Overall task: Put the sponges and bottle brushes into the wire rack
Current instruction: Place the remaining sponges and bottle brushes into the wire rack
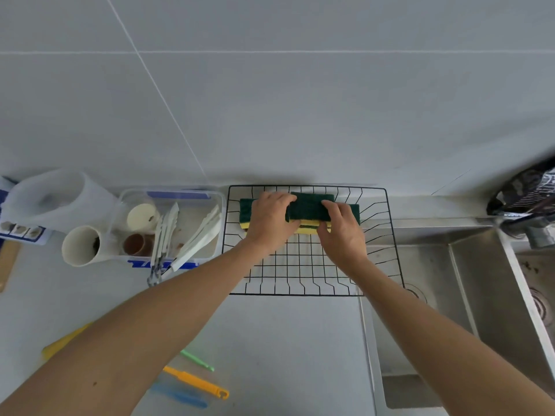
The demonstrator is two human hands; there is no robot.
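Green-topped yellow sponges are lying stacked along the far edge of the black wire rack, which is sitting on the grey countertop against the wall, its right side reaching over the edge of the steel sink. The left hand is resting on the left part of the stack, fingers curling over the green scouring face and gripping the sponges. The right hand is holding the right part, fingers bent over the top and thumb tucked at the near yellow edge. Near the countertop's front edge, the slim handles of the bottle brushes are lying outside the rack: an orange one, a green one, a blue one, and a yellow one further left, partly hidden under the left forearm. Just left of the rack, a clear plastic container is holding white tongs and small cups. A white cup is lying beside it.
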